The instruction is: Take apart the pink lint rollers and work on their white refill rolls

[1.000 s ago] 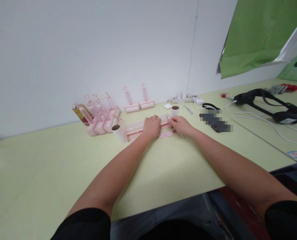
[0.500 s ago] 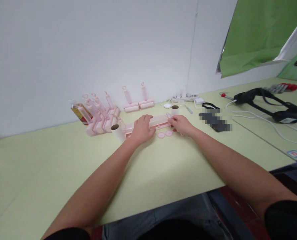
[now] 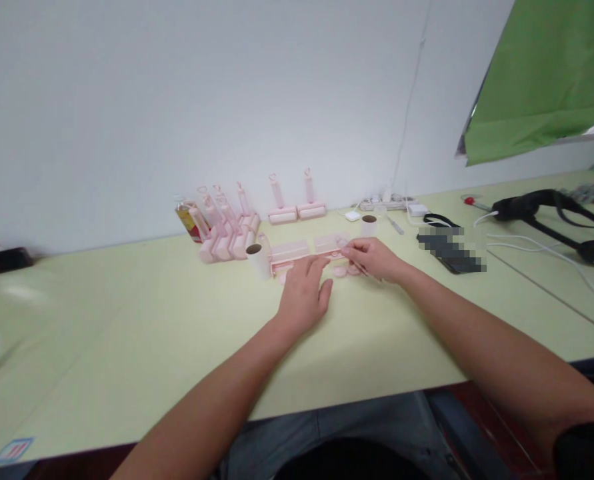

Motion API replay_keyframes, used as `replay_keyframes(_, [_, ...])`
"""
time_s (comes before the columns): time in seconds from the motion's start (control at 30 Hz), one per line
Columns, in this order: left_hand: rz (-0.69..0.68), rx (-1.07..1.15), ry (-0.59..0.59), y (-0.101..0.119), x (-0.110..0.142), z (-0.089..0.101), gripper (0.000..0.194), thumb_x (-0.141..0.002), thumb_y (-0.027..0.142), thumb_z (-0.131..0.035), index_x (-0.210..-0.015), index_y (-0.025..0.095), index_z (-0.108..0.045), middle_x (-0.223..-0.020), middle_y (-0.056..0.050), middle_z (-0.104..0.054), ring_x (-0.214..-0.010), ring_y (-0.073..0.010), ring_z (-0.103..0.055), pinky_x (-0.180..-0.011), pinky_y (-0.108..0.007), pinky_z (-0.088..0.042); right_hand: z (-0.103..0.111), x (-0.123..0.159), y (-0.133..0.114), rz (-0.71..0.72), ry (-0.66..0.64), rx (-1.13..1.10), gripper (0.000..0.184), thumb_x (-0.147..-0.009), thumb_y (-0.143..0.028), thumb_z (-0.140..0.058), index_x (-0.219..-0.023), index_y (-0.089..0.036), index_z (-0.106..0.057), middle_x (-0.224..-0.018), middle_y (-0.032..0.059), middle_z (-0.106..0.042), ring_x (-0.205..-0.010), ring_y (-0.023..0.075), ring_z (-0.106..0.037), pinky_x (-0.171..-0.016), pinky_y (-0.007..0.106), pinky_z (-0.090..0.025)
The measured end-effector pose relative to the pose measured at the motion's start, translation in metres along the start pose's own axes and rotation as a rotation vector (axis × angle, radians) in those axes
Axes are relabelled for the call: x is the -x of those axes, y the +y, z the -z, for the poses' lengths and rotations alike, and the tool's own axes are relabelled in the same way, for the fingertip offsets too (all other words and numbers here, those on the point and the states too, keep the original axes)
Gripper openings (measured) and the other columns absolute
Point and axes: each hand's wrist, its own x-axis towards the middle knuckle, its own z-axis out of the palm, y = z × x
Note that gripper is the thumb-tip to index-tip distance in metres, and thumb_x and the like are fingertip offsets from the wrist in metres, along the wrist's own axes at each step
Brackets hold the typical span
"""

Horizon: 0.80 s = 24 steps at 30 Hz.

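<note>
My left hand [image 3: 304, 293] lies low over the table with its fingers apart and nothing in it; its fingertips reach the front of a long pink plastic strip [image 3: 321, 258]. My right hand [image 3: 377, 259] is closed in a pinch on a small pink plastic piece at the strip's right end, mostly hidden by the fingers. Behind the strip lie two translucent pink covers, a left cover [image 3: 289, 250] and a right cover [image 3: 329, 242]. A pale pink disc [image 3: 339, 271] rests between the hands. A white lint roll [image 3: 260, 263] with a brown core stands at the left, another roll [image 3: 369, 225] behind my right hand.
Several pink lint rollers [image 3: 227, 241] with hooked handles stand back left, beside a yellow-red package [image 3: 187, 219]. Two more rollers [image 3: 297, 212] are by the wall. At right are a power strip [image 3: 389, 202], a blurred-out dark object [image 3: 454, 253], white cables and a black headset [image 3: 531, 207].
My left hand has come off the pink parts, moving back toward me with its fingers spreading. My right hand stays pinched near the strip's right end. The camera has turned left.
</note>
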Motion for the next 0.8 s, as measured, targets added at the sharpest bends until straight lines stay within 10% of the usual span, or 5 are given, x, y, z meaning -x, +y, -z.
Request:
replay_keyframes(0.23, [-0.151,-0.148,-0.134,0.003,0.004,0.01,0.05,-0.089,0.029,-0.061,-0.138,0.028,-0.05,-0.129,-0.009,-0.059,-0.12,-0.0284,-0.05,-0.104,-0.048,-0.031,-0.023,0.015,-0.012,0.056,-0.531,-0.027,0.023,-0.084,-0.037,-0.062,-0.08,-0.015,-0.068,-0.057,-0.0046,-0.052,-0.049,0.0088,-0.042,-0.048,0.022,-0.033])
replay_keyframes(0.57, [0.1,-0.266,-0.083,-0.043,0.0,0.027,0.029,-0.092,0.037,-0.058,-0.118,0.024,-0.065,-0.108,-0.008,-0.068,-0.104,-0.0269,-0.058,-0.093,-0.045,-0.034,-0.014,0.009,0.004,-0.28,-0.307,-0.273,0.046,-0.086,-0.06,-0.061,-0.081,-0.015,-0.063,-0.06,-0.0012,-0.058,-0.043,0.0082,-0.046,-0.037,0.021,-0.035])
replay_keyframes(0.8, [0.042,-0.305,-0.232,-0.021,0.003,0.014,0.027,-0.094,0.037,-0.054,-0.11,0.019,-0.064,-0.104,-0.009,-0.068,-0.102,-0.0281,-0.061,-0.091,-0.045,-0.039,-0.037,0.015,0.006,-0.358,-0.336,-0.398,0.042,-0.084,-0.055,-0.065,-0.07,-0.016,-0.057,-0.05,-0.0032,-0.054,-0.037,0.0087,-0.046,-0.033,0.02,-0.036])
